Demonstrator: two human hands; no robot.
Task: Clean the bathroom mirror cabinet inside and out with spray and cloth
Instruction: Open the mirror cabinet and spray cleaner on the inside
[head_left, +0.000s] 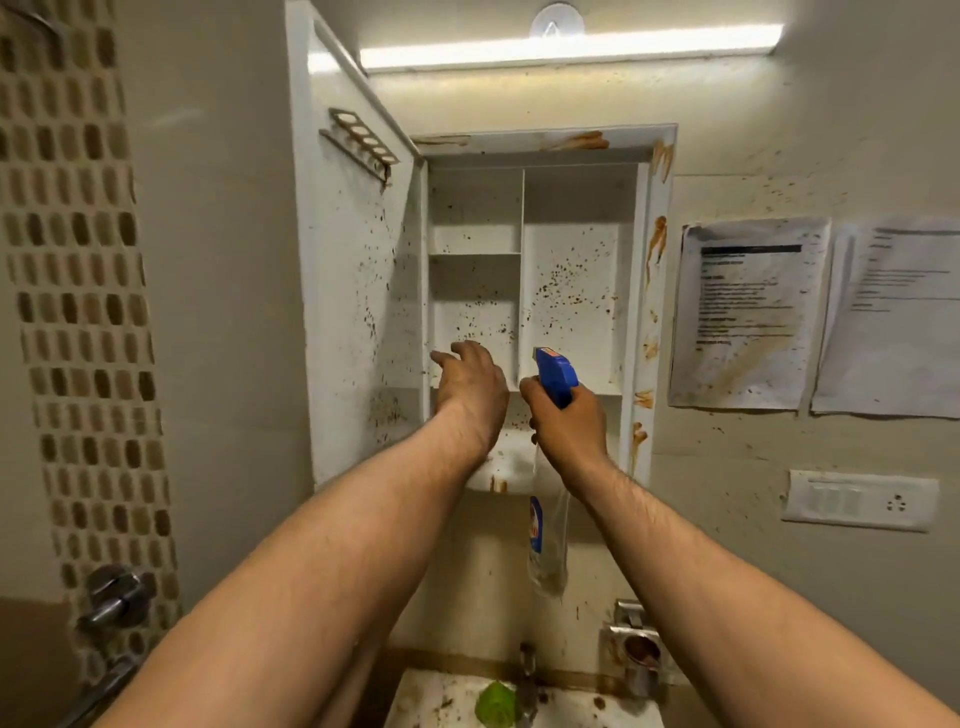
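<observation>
The white mirror cabinet (639, 291) hangs open on the wall, its shelves and back speckled with brown spots and its frame streaked orange. Its door (353, 291) swings out to the left, spattered on the inside too. My right hand (569, 421) grips the neck of a clear spray bottle (548, 540) with a blue trigger head (556, 371) aimed into the cabinet. My left hand (467, 384) is raised at the lower left compartment, fingers relaxed, holding nothing. A green cloth (496, 701) lies on the dirty sink below.
A lit tube light (571, 47) runs above the cabinet. Two stained paper sheets (748, 312) are stuck to the wall on the right, with a switch plate (860, 500) below them. A tap (527, 675) and a metal holder (636, 654) stand at the sink (597, 712). A tiled strip (83, 312) runs down the left.
</observation>
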